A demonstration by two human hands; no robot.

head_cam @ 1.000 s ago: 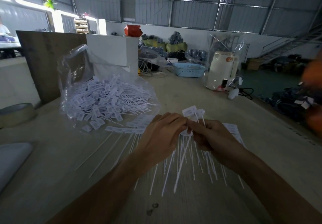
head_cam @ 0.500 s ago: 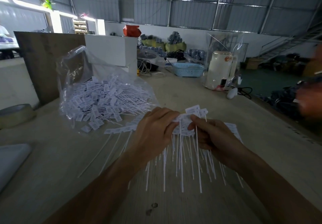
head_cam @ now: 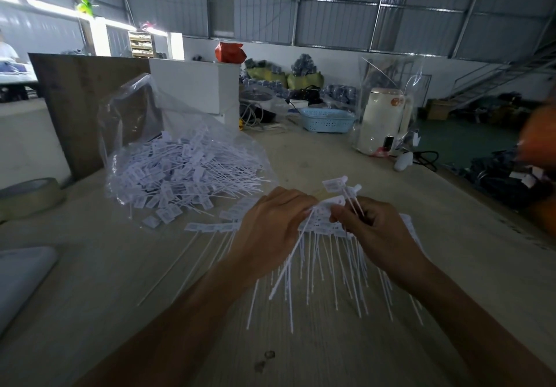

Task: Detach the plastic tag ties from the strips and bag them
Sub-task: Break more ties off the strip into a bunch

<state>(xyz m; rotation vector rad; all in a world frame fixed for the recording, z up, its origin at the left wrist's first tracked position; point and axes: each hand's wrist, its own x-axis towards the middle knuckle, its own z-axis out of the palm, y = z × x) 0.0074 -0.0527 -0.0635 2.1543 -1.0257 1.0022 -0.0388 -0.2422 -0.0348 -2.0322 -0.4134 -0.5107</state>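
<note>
Since half a second ago, one tie swung out slantwise from the fringe, tip now pointing toward the near edge of the table (head_cam: 90, 311), hands otherwise almost in the same spot. Detaching step in hand, by all appearances: left hand (head_cam: 270, 224) curled over the head end of the strip of tag ties (head_cam: 328, 233) near the middle of the table, fingertips pinching at the row of heads; right hand (head_cam: 379, 233) closed round a small bunch of loose ties (head_cam: 350, 203), label heads sticking up above the knuckles toward the far edge. Tails of the strip hanging in a white fringe toward the near edge, just off the tabletop or brushing it, cannot tell which. Second strip (head_cam: 210, 227) lying flat beside the left hand, toward the left edge. Clear bag (head_cam: 186, 173) heaped with finished ties further toward the far left, mouth open to the right, well apart from both hands. Next move likely a short twist or pull to free the slanted tie cleanly, then adding it to the right-hand bunch; bagging to wait until the bunch is full.
</note>
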